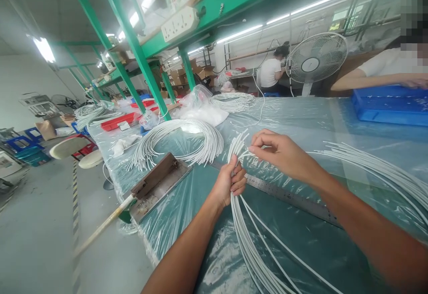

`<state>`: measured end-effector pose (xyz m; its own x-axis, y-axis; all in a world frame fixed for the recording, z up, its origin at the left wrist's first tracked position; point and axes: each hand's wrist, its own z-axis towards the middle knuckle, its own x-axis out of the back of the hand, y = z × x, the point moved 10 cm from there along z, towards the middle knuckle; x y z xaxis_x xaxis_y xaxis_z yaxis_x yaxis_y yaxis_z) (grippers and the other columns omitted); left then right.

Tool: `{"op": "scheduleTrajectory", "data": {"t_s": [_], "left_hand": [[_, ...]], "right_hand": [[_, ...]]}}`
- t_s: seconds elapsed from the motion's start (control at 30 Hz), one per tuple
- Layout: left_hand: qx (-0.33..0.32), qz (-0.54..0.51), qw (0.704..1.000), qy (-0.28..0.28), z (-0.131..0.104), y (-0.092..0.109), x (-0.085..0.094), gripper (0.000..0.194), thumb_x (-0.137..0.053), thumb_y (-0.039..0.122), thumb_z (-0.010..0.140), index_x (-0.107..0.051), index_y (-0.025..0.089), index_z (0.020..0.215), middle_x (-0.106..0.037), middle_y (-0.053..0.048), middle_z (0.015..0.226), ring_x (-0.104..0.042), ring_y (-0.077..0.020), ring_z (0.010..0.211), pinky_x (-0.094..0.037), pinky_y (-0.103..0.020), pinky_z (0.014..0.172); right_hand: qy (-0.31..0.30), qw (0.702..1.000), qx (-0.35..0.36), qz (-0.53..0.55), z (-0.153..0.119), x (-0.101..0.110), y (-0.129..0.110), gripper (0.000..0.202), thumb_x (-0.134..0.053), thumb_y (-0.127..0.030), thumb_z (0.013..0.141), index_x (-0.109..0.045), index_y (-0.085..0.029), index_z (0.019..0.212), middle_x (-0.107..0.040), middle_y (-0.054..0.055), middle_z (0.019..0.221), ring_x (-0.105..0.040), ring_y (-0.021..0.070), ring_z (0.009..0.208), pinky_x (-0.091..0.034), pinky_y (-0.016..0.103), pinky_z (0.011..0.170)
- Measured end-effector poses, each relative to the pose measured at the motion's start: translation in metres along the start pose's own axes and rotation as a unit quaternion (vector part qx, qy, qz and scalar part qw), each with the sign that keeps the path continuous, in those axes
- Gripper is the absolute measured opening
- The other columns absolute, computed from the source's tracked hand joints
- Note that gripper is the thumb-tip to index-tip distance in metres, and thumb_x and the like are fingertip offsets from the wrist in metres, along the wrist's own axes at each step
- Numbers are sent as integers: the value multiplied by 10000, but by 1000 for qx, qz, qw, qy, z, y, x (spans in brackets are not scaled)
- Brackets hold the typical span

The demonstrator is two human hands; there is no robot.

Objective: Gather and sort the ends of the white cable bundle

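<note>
My left hand (230, 181) is wrapped around a bundle of thin white cables (241, 231), just below their cut ends. The ends fan out above the fist, and the long lengths curve down toward the bottom edge. Close by on the right, my right hand (279, 150) is pinched, with a single white cable end at its fingertips beside the bundle. Under both hands a steel ruler (289, 198) lies slantwise on the plastic-covered table (214, 218). More loose white cables (371, 162) stretch across the right side.
A coiled cable bundle (210, 140) lies behind my left hand, near a metal channel-shaped fixture with a handle (160, 185). Farther back are another coil (234, 100), plastic bags (203, 109), a red tray (117, 122) and a fan (310, 64). A co-worker sits by a blue tray (389, 104).
</note>
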<state>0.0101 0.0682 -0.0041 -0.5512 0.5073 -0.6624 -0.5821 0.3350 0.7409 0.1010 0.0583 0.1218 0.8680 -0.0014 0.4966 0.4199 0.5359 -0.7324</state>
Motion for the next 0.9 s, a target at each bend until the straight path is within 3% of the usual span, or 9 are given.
{"op": "scheduleTrajectory", "data": {"t_s": [0.13, 0.23, 0.37, 0.53, 0.7, 0.8, 0.9], "left_hand": [[-9, 13, 1000, 3, -2, 3, -1, 531, -630, 602, 966, -408, 195, 707, -291, 126, 490, -148, -33, 336, -166, -173, 285], [-6, 15, 1000, 1, -1, 4, 0, 548, -639, 614, 954, -396, 198, 693, -285, 126, 482, -143, -32, 332, -151, -173, 281], [0, 2, 1000, -6, 0, 2, 0, 558, -617, 617, 966, -379, 201, 681, -283, 125, 473, -134, -35, 328, -145, -178, 279], [2, -19, 1000, -19, 0, 1, -1, 543, -563, 604, 1002, -386, 198, 687, -294, 123, 476, -134, -37, 331, -141, -180, 286], [14, -32, 999, -40, -2, 0, -4, 542, -567, 577, 1009, -392, 193, 669, -301, 121, 475, -138, -35, 328, -143, -181, 287], [18, -32, 998, -42, -2, 0, -4, 544, -575, 582, 1003, -395, 193, 669, -300, 122, 472, -136, -36, 326, -146, -181, 284], [17, -23, 999, -34, -1, 1, -3, 542, -582, 587, 998, -393, 194, 675, -297, 123, 475, -138, -36, 329, -150, -178, 286]], "right_hand": [[35, 998, 23, -47, -2, 1, -2, 154, -621, -376, 917, -632, -222, 908, -666, 49, 957, -640, 210, 873, -520, 333, 765], [66, 994, 41, -83, -4, 3, -6, 179, -610, -351, 931, -644, -225, 1053, -718, 50, 952, -677, 219, 847, -533, 345, 751], [101, 990, 43, -87, -6, 6, -9, 168, -582, -327, 941, -705, -219, 978, -723, 25, 848, -680, 188, 755, -525, 304, 666], [116, 987, 57, -92, -8, 2, -12, 295, -542, -293, 940, -753, -175, 1108, -702, 50, 925, -673, 179, 812, -541, 288, 681], [106, 989, 46, -93, -8, -4, -6, 360, -513, -295, 951, -754, -144, 1172, -631, 52, 861, -652, 181, 751, -538, 307, 643], [99, 991, 46, -80, -9, -4, -5, 313, -510, -280, 954, -768, -177, 1100, -591, 30, 826, -619, 166, 696, -515, 314, 637], [99, 992, 63, -54, -10, -1, -10, 209, -545, -253, 948, -743, -203, 992, -632, 28, 886, -626, 179, 796, -509, 320, 703]]}}
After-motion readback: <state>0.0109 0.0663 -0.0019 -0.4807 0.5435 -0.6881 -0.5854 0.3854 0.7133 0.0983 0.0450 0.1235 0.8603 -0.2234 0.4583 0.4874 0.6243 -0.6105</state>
